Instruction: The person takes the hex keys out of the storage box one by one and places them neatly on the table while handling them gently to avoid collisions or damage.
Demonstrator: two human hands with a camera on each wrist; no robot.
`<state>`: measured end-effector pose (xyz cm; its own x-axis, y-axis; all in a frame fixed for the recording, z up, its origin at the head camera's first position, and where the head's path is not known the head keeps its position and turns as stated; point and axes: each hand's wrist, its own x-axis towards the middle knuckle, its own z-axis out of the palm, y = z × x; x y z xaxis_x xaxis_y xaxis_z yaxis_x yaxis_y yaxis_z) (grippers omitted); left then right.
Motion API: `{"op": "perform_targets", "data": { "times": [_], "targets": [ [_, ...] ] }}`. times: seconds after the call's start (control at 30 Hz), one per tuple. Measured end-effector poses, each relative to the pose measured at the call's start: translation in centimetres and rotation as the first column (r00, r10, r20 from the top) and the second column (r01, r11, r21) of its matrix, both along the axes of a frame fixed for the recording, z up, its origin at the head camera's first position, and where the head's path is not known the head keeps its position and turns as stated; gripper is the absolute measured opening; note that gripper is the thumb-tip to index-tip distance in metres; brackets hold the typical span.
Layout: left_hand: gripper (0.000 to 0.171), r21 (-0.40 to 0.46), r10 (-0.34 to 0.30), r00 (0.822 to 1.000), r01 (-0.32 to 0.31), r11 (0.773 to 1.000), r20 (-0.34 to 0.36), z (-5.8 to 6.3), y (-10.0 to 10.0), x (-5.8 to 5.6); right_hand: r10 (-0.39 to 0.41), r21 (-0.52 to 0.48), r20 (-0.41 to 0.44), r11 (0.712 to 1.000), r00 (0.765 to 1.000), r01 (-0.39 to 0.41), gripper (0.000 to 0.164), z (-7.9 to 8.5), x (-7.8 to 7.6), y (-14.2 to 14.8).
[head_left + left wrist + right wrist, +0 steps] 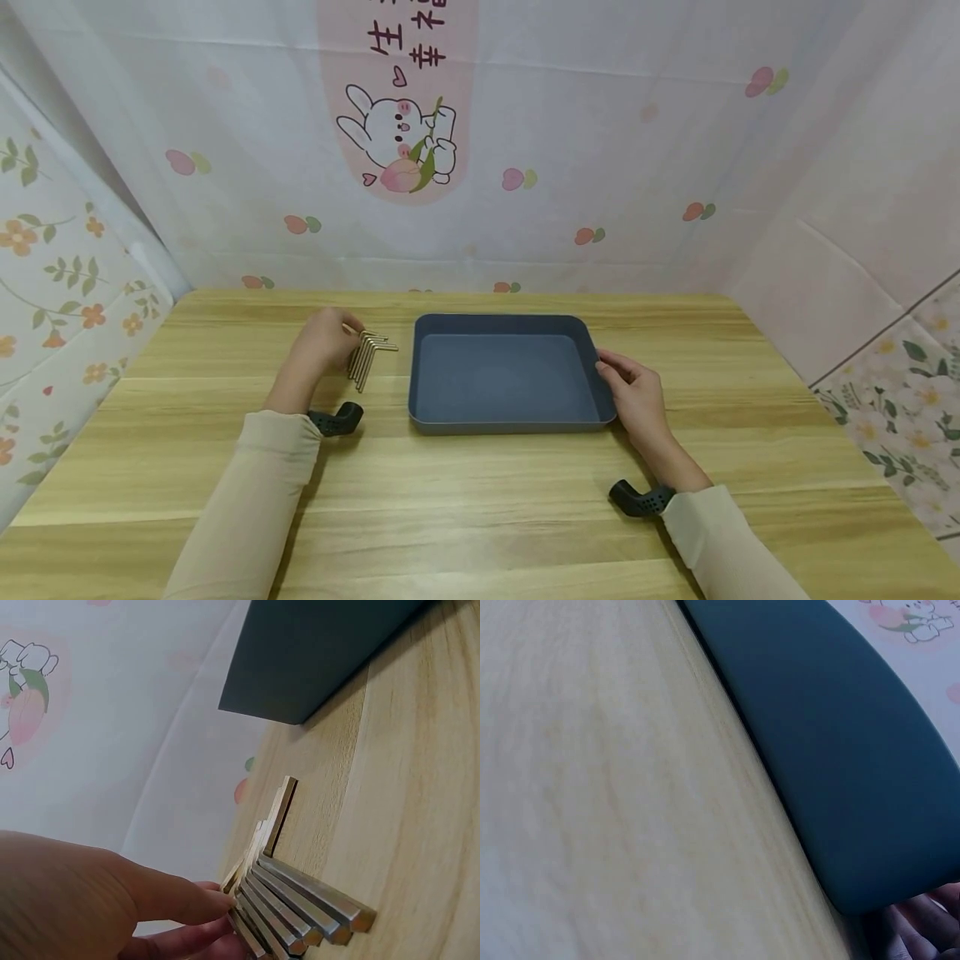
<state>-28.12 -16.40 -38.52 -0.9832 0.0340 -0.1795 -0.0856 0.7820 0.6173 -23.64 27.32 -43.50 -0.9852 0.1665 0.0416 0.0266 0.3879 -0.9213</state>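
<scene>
Several L-shaped metal hex keys (363, 363) lie side by side on the table, left of a blue-grey rectangular tray (510, 383). My left hand (321, 343) pinches the hex keys at their left side; in the left wrist view the thumb and fingers (180, 896) close on the bundle of keys (300, 896). My right hand (639, 398) holds the tray's right end, thumb at the rim and fingers along the outer wall. In the right wrist view the tray's wall (817, 742) hides part of that hand's fingers (926, 919).
Everything rests on a wood-grain table (480, 517). A white printed cloth (600, 150) hangs behind its far edge, and floral cloth (75, 292) hangs at the left. Black wrist mounts (341, 419) sit on both wrists by the cuffs.
</scene>
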Motion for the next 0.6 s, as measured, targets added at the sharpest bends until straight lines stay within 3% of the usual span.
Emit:
{"op": "perform_targets", "data": {
  "times": [0.6],
  "targets": [
    [0.037, -0.061, 0.027, 0.999, -0.028, 0.998, -0.027, -0.28, 0.59, 0.12, -0.014, 0.029, -0.005, 0.999, 1.0, 0.014, 0.038, -0.24, -0.14, 0.13]
  ]
}}
